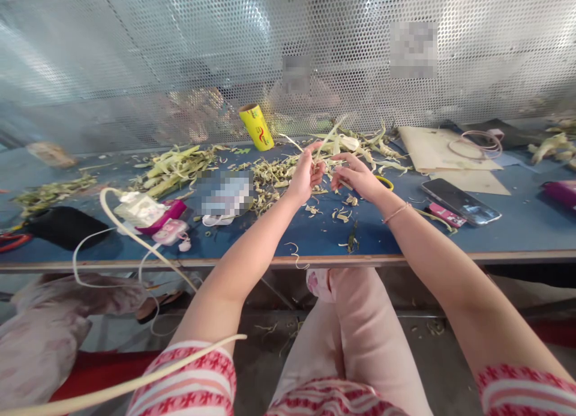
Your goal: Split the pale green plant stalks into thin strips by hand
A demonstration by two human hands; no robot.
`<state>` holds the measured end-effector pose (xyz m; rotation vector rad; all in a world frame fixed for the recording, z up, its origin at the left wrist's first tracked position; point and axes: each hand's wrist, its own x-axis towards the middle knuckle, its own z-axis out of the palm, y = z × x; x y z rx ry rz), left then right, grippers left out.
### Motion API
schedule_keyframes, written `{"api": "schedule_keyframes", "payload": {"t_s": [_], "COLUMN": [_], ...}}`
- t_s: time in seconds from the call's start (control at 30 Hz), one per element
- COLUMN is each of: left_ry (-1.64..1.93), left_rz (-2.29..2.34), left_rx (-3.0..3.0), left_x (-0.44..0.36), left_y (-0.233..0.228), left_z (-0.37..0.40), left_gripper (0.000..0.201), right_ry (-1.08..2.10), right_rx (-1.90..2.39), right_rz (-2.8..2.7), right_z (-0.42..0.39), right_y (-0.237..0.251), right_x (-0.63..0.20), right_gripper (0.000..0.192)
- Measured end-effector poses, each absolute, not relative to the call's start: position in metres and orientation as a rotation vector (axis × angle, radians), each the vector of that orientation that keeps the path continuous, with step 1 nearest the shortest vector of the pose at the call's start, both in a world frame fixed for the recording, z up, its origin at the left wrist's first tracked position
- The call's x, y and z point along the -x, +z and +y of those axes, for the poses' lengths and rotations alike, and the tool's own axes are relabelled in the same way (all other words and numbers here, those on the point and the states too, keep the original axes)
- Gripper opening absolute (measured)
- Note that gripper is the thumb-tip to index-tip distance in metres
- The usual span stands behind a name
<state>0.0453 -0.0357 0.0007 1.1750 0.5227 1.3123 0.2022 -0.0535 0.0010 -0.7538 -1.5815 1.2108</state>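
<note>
My left hand (306,174) is raised a little over the middle of the blue table. Its fingers are closed on a thin, pale plant stalk (330,134), which sticks up to the right. Close beside it, my right hand (356,176) has its fingers curled in a pinch near the stalk's lower part. What lies inside that pinch is too small to make out. A yellow loop like a scissors handle (386,182) shows by my right wrist. Below and behind both hands lie scattered peelings (274,179) and pale stalk pieces (348,143).
A yellow cardboard tube (257,128) stands against the perforated metal screen (202,50). Stalks (175,167) are heaped at left, near a charger with a cable (141,211) and a black pouch (67,227). At right are a phone (461,201) and brown paper (432,149). Another person's leg (49,338) is at left.
</note>
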Motion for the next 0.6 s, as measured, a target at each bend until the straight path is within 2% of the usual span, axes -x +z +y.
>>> {"api": "schedule_keyframes", "payload": {"t_s": [0.17,0.37,0.6], "left_ry": [1.290,1.237,1.273], "left_rz": [0.615,0.632,0.651], "left_rx": [-1.405,-1.635,-1.840], "left_x": [-0.0462,-0.0480,-0.0480], "left_y": [-0.0067,-0.0081,-0.0104], "left_z": [-0.0367,-0.0390,-0.0403], "left_gripper": [0.062,0.055,0.048], "right_ry": [1.033,0.724,0.803], "right_rx": [0.829,0.869,0.838], "right_rz": [-1.686,-1.589,-1.528], "right_z": [-0.0500,-0.0465,-0.0481], "right_y": [-0.0030,-0.0035,-0.0013], "right_x": [-0.2021,-0.2009,-0.1979], "right_gripper": [0.033,0.037,0.037]}}
